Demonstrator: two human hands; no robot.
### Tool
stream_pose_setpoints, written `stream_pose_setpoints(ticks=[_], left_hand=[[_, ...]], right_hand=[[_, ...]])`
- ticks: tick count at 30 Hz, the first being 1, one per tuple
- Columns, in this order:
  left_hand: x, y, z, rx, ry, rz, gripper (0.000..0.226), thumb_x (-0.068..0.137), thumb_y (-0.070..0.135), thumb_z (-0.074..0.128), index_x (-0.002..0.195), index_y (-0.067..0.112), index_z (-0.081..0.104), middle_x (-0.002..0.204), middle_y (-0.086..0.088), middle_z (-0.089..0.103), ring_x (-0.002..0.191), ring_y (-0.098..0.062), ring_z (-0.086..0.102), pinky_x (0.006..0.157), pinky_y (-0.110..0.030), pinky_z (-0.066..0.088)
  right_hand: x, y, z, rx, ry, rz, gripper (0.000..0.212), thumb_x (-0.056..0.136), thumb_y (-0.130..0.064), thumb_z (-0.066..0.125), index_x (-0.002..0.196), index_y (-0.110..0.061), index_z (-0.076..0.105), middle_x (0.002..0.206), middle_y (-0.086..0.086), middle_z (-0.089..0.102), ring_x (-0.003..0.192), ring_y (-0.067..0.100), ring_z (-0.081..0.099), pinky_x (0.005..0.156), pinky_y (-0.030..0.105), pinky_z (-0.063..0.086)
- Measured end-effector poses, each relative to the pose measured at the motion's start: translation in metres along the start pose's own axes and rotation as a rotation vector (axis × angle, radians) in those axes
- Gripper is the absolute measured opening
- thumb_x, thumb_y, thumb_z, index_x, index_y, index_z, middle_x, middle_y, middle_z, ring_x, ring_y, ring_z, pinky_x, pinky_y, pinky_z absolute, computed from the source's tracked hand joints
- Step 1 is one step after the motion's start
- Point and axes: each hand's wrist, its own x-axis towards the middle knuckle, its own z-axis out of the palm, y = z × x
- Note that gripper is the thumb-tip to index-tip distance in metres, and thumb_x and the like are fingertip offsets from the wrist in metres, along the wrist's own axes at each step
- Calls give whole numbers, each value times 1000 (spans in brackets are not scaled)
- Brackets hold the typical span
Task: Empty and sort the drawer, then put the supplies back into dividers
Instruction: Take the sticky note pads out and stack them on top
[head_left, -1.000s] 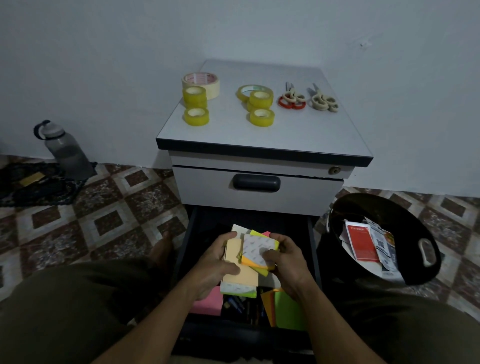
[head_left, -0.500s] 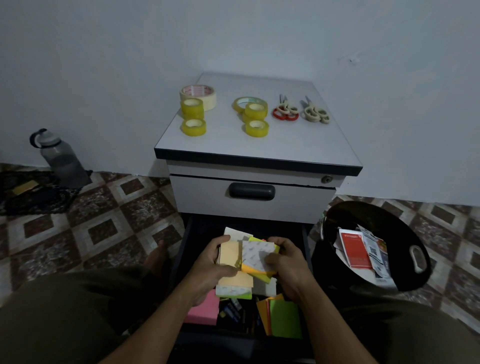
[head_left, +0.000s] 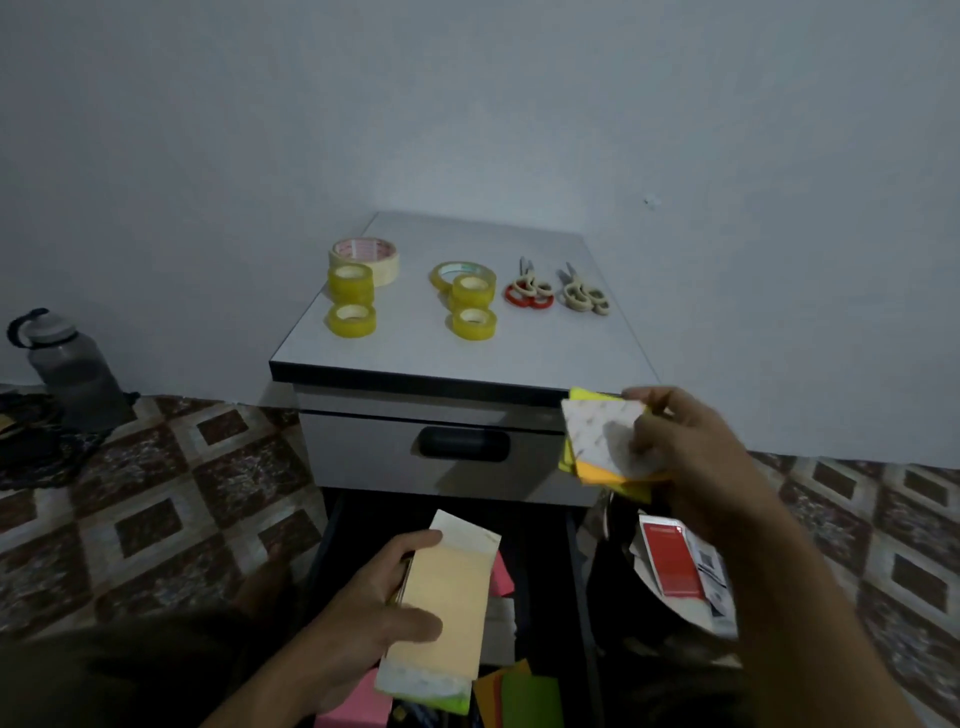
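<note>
We are gripping one sticky-note stack in our left hand over the open drawer holding loose pads. Our right hand is pinching a second stack by the counter's front corner, above the paper-filled bin.

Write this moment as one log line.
left hand: grips pale orange paper pad over open drawer | right hand: grips white, yellow, orange pads by grey cabinet top

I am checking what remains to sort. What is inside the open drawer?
Visible: pink sticky notes, green and orange pads, a white item. The left hand and the notepad stack it holds cover the middle; what lies beneath cannot be seen.
</note>
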Motion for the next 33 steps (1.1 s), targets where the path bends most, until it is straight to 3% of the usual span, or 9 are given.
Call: stream_pose_setpoints(ticks=[3,7,10,13,17,22,27,31,33], left_hand=[[-11,15,3,1,-30,19,85,57,2,82,131,33,54,117,-5,71,106,-32,69,92,-54,55],[-27,37,6,35,-114,62,93,54,10,87,137,29,48,122,0,71,112,-27,67,87,-42,57],[-37,57,12,45,-151,128,100,50,15,92,137,27,46,123,8,70,114,-20,67,82,-32,58],[-40,78,20,-14,-128,196,110,35,16,101,133,25,53,119,3,72,107,-25,70,74,-36,60],[-38,118,33,-69,-53,314,86,54,-2,84,130,28,56,118,-5,73,101,-32,71,70,-43,61],[-12,165,43,58,32,435,88,50,3,87,129,30,57,111,0,75,98,-22,72,68,-31,60],[20,192,50,-1,80,427,71,73,-14,69,132,24,55,106,-9,72,88,-21,73,65,-36,60],[34,203,51,2,77,415,66,80,-15,65,132,24,56,108,-9,72,92,-24,72,67,-39,62],[39,205,52,10,78,410,65,81,-15,65,132,24,56,109,-9,72,92,-24,72,67,-39,61]], right_hand=[[41,-35,-12,-136,83,-81,41,63,-10,55,102,-15,66,98,17,63,80,32,60,65,41,50],[98,-54,-14,-265,27,-69,36,80,6,51,113,-3,62,104,18,55,81,24,53,55,28,42],[123,-51,-12,-390,19,-87,31,85,0,54,115,-3,63,106,16,58,81,22,56,57,27,45],[135,-46,-13,-450,22,-110,32,86,-5,57,117,-4,63,108,13,61,87,23,59,64,30,49],[139,-43,-15,-532,20,-170,36,88,-8,57,124,-8,59,103,5,58,84,18,58,63,27,49],[146,-36,-19,-740,-16,-183,41,86,-21,61,127,-18,58,124,5,57,115,26,53,97,42,50],[143,-31,-31,-396,-220,-92,54,85,-13,66,137,-18,51,133,5,52,119,25,52,88,31,48],[139,-22,-39,-344,-394,-54,94,68,-17,87,147,-29,39,128,-9,45,118,17,50,102,35,47],[140,-17,-40,-357,-413,-90,108,57,-23,88,150,-28,34,133,-11,43,119,12,48,101,28,44]])
